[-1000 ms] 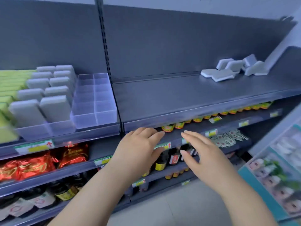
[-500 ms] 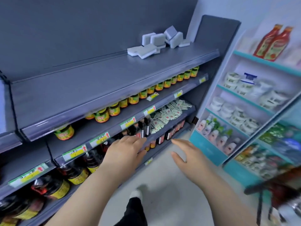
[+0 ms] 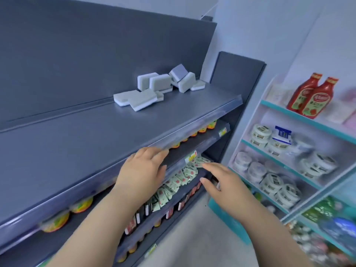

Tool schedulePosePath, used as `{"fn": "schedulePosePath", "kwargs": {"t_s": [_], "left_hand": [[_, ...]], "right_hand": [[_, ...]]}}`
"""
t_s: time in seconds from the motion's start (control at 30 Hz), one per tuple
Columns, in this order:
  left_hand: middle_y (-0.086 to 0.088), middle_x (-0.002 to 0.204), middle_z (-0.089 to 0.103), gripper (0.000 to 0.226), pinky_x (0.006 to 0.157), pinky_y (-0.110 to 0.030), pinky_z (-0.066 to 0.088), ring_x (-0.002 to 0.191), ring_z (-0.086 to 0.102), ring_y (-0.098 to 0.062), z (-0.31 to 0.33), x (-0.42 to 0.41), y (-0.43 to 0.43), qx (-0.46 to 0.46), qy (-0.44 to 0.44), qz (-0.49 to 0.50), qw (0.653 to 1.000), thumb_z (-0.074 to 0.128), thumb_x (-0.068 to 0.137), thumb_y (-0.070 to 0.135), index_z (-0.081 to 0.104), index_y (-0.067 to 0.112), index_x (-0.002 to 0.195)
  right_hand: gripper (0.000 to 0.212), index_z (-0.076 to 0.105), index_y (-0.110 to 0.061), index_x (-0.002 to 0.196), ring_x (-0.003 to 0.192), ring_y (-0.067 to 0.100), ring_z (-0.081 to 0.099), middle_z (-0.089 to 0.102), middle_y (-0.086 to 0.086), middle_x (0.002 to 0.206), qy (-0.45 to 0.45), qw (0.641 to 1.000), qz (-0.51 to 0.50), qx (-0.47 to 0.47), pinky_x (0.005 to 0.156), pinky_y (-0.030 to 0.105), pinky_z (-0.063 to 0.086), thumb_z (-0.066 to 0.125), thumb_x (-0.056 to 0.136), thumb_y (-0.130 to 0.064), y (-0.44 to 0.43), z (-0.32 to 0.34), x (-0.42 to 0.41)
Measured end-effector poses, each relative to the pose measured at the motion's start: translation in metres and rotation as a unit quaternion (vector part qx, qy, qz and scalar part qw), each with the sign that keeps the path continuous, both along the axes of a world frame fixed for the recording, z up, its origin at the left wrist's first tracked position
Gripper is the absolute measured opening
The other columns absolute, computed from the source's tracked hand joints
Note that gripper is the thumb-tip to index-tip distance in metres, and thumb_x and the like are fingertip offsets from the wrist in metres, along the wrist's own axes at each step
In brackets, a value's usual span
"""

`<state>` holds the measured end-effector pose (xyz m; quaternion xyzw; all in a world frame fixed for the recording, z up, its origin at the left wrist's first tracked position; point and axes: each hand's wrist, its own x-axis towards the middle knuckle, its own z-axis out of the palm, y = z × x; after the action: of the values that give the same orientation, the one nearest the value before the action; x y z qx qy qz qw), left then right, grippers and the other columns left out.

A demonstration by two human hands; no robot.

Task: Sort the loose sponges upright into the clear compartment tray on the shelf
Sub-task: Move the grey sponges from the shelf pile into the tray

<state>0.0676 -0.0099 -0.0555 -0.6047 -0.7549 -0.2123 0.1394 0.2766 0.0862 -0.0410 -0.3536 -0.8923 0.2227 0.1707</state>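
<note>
Head view
Sponges (image 3: 158, 87): loose pile at the far right end of the grey shelf (image 3: 77, 135), some flat, some tilted.
Left hand (image 3: 143, 170): fingers relaxed, holding nothing, at the shelf's front edge.
Right hand (image 3: 223, 182): fingers straight, slightly spread, holding nothing.

Pretty clearly a small shop, some kind of grocery or convenience store. Long grey metal shelving (image 3: 96, 132) runs in tiers, with clear strips along the front edges carrying little price tags (image 3: 190, 157). On the lower tiers there are rows of identical jars (image 3: 55, 221), a pile of small sachets (image 3: 179, 178) and dark bottles (image 3: 133, 224) lined up. Off to the right stands a white rack with teal edging (image 3: 225, 214), stocked with red sauce bottles (image 3: 312, 95) and stacks of round tubs (image 3: 261, 132). Even the sponges (image 3: 159, 82) sit on a shelf like stock.
</note>
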Motion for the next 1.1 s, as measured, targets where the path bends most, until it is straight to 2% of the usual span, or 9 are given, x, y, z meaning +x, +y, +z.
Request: {"fn": "schedulePosePath", "kwargs": {"t_s": [0.1,0.2,0.3,0.33,0.43,0.67,0.87,1.0,1.1], "left_hand": [[-0.002,0.108,0.067,0.037,0.077,-0.041,0.053,0.098,0.064,-0.027,0.006,-0.019,0.055,0.013,0.006,-0.006,1.0,0.072,0.076,0.02,0.067,0.018,0.112],[-0.002,0.108,0.068,0.041,0.079,-0.04,0.052,0.099,0.064,-0.026,0.01,-0.033,0.095,0.007,0.019,-0.002,1.0,0.076,0.073,0.021,0.067,0.018,0.113],[-0.001,0.108,0.068,0.037,0.078,-0.039,0.053,0.099,0.064,-0.024,0.01,-0.045,0.125,0.002,0.036,0.0,0.999,0.07,0.077,0.024,0.067,0.018,0.113],[0.0,0.107,0.068,0.036,0.078,-0.039,0.053,0.099,0.065,-0.024,0.01,-0.05,0.134,0.001,0.041,0.006,0.999,0.067,0.077,0.025,0.067,0.018,0.113],[-0.001,0.108,0.068,0.04,0.078,-0.038,0.053,0.099,0.064,-0.024,0.009,-0.063,0.161,-0.013,0.041,0.037,0.998,0.075,0.074,0.023,0.067,0.018,0.113],[-0.001,0.11,0.066,0.042,0.076,-0.038,0.053,0.1,0.064,-0.025,0.014,-0.092,0.236,-0.016,0.022,0.144,0.989,0.077,0.072,0.02,0.067,0.017,0.113],[-0.004,0.114,0.063,0.045,0.075,-0.042,0.054,0.104,0.06,-0.03,0.018,-0.118,0.283,0.011,-0.005,0.246,0.969,0.077,0.07,0.01,0.066,0.016,0.113],[-0.013,0.122,0.058,0.054,0.082,-0.049,0.05,0.112,0.055,-0.038,0.016,-0.13,0.298,-0.003,-0.008,0.342,0.94,0.079,0.065,0.007,0.063,0.011,0.116],[-0.016,0.136,0.048,0.074,0.097,-0.051,0.038,0.127,0.041,-0.039,0.013,-0.134,0.299,-0.05,-0.024,0.422,0.905,0.08,0.067,0.014,0.049,0.015,0.135]], "right_hand": [[0.04,0.049,-0.029,0.13,0.088,-0.005,0.042,0.049,-0.015,0.129,0.031,0.999,-0.029,0.004,0.089,0.017,0.039,0.053,0.09,-0.033,0.048,0.008,-0.01],[0.04,0.049,-0.028,0.13,0.107,-0.007,0.042,0.047,-0.019,0.125,0.045,0.998,-0.042,-0.004,0.096,0.015,0.034,0.053,0.091,-0.031,0.085,0.006,-0.018],[0.04,0.047,-0.03,0.131,0.114,-0.007,0.039,0.043,-0.023,0.123,0.045,0.998,-0.037,-0.023,0.091,0.001,0.024,0.052,0.091,-0.032,0.12,-0.001,-0.031],[0.04,0.047,-0.031,0.131,0.116,-0.007,0.038,0.044,-0.022,0.125,0.046,0.998,-0.03,-0.028,0.091,0.0,0.022,0.052,0.091,-0.032,0.133,-0.002,-0.038],[0.041,0.046,-0.029,0.133,0.121,-0.006,0.037,0.044,-0.02,0.129,0.055,0.998,0.003,-0.042,0.098,0.01,0.023,0.051,0.092,-0.031,0.177,-0.002,-0.06],[0.041,0.045,-0.031,0.133,0.117,-0.011,0.034,0.04,-0.025,0.125,0.078,0.991,0.097,-0.051,0.099,0.014,0.029,0.051,0.092,-0.032,0.305,0.019,-0.119],[0.043,0.042,-0.031,0.135,0.119,-0.009,0.032,0.038,-0.025,0.129,0.084,0.981,0.17,-0.04,0.097,0.013,0.024,0.051,0.093,-0.03,0.408,0.048,-0.172],[0.043,0.041,-0.027,0.135,0.124,0.004,0.036,0.039,-0.016,0.137,0.059,0.973,0.224,0.018,0.093,0.017,0.03,0.05,0.093,-0.025,0.45,0.056,-0.216],[0.046,0.04,-0.021,0.137,0.13,0.008,0.028,0.034,-0.01,0.144,0.049,0.951,0.275,0.135,0.093,0.009,0.015,0.05,0.092,-0.018,0.466,0.059,-0.251]]}}
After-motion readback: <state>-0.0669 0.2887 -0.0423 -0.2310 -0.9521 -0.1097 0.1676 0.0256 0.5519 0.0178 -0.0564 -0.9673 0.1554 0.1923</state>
